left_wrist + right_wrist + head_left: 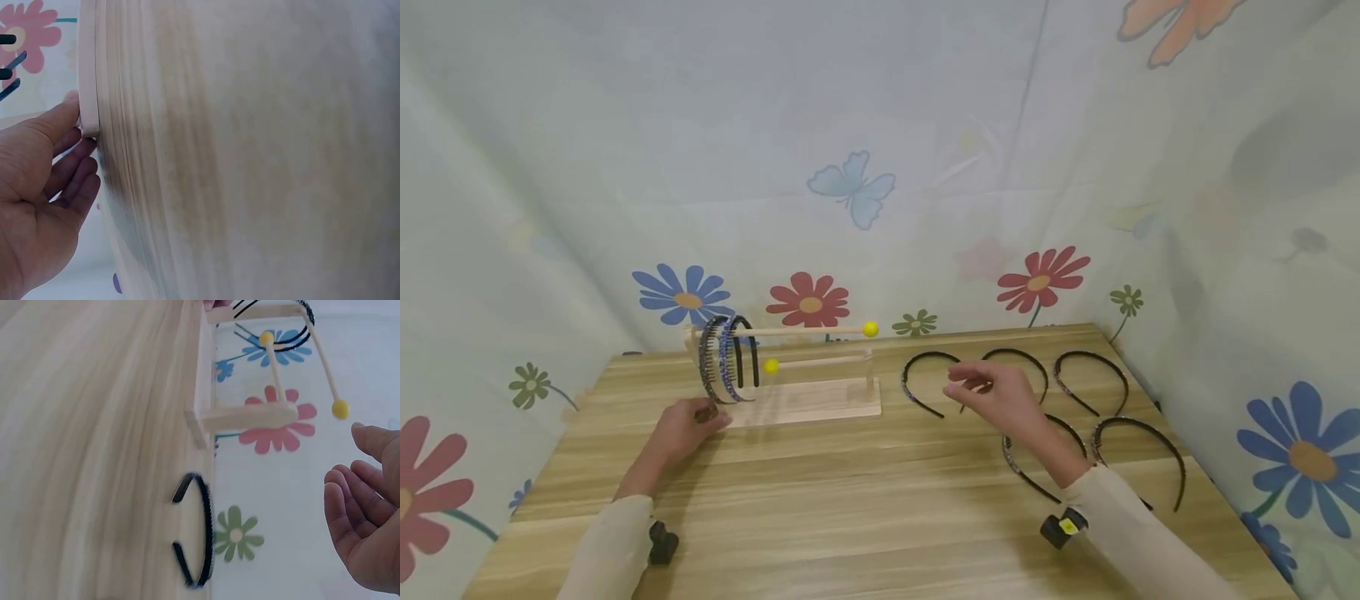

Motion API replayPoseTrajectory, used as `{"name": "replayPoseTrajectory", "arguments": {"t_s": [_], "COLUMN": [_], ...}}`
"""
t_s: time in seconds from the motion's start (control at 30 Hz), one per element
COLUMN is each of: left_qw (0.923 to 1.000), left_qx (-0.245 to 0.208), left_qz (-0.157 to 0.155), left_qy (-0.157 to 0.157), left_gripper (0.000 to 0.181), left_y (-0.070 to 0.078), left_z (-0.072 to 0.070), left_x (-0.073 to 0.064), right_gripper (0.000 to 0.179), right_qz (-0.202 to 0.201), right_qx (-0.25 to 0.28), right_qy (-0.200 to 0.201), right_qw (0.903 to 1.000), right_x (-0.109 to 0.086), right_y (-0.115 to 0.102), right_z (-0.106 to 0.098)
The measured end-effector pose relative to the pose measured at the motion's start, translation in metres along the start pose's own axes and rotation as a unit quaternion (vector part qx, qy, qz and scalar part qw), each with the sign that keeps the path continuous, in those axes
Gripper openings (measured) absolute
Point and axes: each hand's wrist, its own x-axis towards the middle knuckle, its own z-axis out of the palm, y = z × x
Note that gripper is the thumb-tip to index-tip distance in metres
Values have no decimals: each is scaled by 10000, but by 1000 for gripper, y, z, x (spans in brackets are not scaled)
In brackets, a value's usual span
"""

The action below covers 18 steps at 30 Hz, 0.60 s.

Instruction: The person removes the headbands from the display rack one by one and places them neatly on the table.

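Note:
A pale wooden headband stand (820, 402) has two horizontal rods tipped with yellow balls. Several headbands, some with blue and dark beads (727, 358), hang on the upper rod at its left end. My left hand (681, 433) pinches the left end of the stand's base, the thumb on top and fingers below its edge in the left wrist view. Raised over the right side of the table, my right hand (1003, 400) has loosely bent fingers with nothing between them. Beneath and around it lie several black headbands, the nearest one (905, 379) left of that hand.
The wood-grain table (850, 517) meets a cloth backdrop (925, 250) printed with flowers and a butterfly behind and at both sides. Another black headband (1182, 467) lies near the table's right edge. A yellow ball (870, 329) tips the upper rod's free end.

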Motion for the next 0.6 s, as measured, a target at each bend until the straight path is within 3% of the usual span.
{"name": "replayPoseTrajectory", "arguments": {"t_s": [0.23, 0.6], "left_qw": [10000, 10000], "left_qx": [15, 68], "left_qz": [14, 36], "left_qy": [-8, 34], "left_gripper": [27, 27], "left_y": [0, 1], "left_z": [-1, -1], "left_x": [4, 2], "right_gripper": [33, 32], "right_qz": [-393, -576], "right_qx": [379, 984], "right_qy": [-74, -572], "right_qw": [9985, 9918], "right_x": [23, 50], "right_y": [-25, -63], "right_z": [27, 72]}}
